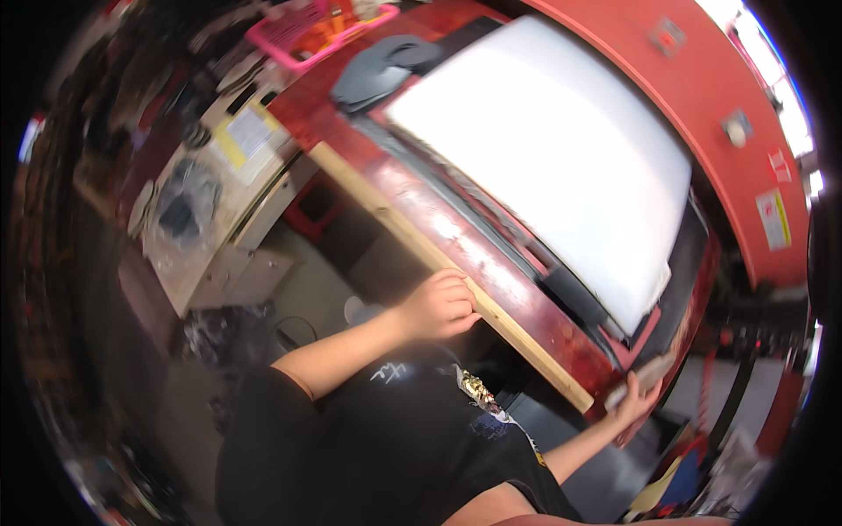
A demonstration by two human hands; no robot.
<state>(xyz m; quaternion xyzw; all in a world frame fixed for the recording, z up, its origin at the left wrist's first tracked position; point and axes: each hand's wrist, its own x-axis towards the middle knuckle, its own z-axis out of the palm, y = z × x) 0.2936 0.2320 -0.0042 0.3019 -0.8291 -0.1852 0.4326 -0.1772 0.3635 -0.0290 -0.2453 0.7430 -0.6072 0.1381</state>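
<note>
My left hand (pixel 441 304) rests with curled fingers on the pale wooden strip (pixel 526 346) along the near edge of a red table (pixel 430 215). At the table's right corner, my right hand (pixel 635 406) has its thumb and fingers around a flat, greyish-brown piece (pixel 652 372). That piece is blurred, so its kind is unclear. Beyond both hands a large white slab or stack of sheets (pixel 553 149) lies on black and dark red layers (pixel 579 298). A dark grey bundle (pixel 379 72) sits by its far left corner.
A red machine beam (pixel 702 96) curves over the table's far side. The pink basket (pixel 294 39) at the back holds orange things. To the left, a pale desk (pixel 189 263) bears a plastic bag (pixel 186 200) and a yellow-edged paper (pixel 246 136).
</note>
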